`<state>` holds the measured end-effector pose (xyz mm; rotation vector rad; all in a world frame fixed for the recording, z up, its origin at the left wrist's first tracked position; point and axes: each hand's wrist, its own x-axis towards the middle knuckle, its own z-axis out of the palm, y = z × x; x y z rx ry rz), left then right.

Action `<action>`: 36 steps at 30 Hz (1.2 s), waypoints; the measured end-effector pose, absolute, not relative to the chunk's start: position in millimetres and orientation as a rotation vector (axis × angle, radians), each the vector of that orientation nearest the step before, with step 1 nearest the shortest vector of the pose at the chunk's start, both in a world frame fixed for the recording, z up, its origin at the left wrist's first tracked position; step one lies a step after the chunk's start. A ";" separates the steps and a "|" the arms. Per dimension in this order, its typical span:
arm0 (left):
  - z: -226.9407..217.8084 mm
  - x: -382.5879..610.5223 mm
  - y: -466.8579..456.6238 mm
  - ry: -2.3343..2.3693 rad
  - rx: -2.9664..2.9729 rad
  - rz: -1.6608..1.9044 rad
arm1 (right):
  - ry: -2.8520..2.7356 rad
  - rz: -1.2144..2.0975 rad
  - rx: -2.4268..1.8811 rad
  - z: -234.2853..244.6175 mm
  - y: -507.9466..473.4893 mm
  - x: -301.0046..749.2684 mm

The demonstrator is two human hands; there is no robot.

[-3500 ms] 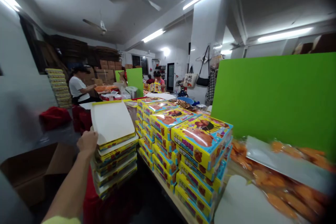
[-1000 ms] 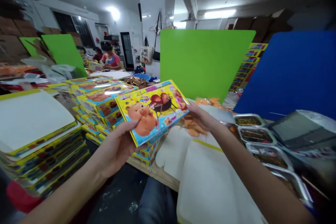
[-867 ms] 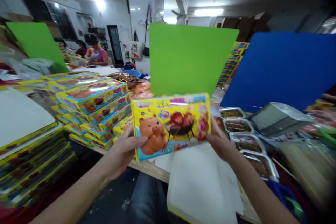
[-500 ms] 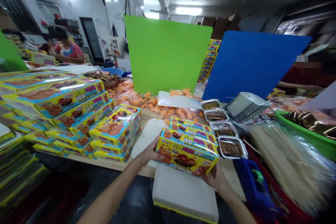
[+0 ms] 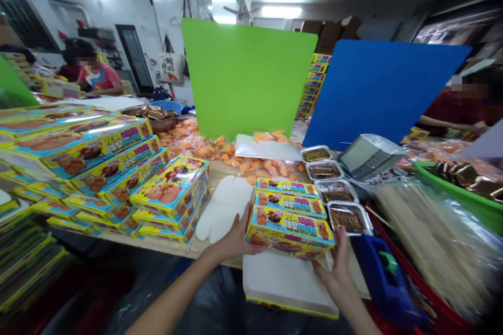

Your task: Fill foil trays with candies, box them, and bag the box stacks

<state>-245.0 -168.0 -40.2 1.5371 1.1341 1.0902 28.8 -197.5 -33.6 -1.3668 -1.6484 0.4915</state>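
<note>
In front of me on the table, several yellow printed boxes stand side by side in a row. My left hand grips the left end of the nearest yellow box, thumb low on its front. At that box's right end is my right hand, its thumb and fingers spread around the corner; whether it presses on the box is hard to see. Below them, at the table's front edge, lies a white carton with a yellow rim, partly covered by the nearest box. A flat white card lies left of the row.
Stacked yellow boxes fill the left side. Foil trays, a blue tape dispenser and bagged wooden sticks are on the right. Green and blue panels stand behind orange packets. Other people sit further off.
The nearest box has tipped back and settled against the row, its front now facing lower. My right hand's fingers have spread from its corner. The view has shifted slightly.
</note>
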 end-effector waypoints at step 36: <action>-27.9 -287.8 -272.0 1.469 0.737 1.677 | -2.243 1.115 -1.070 29.7 -161.9 -99.2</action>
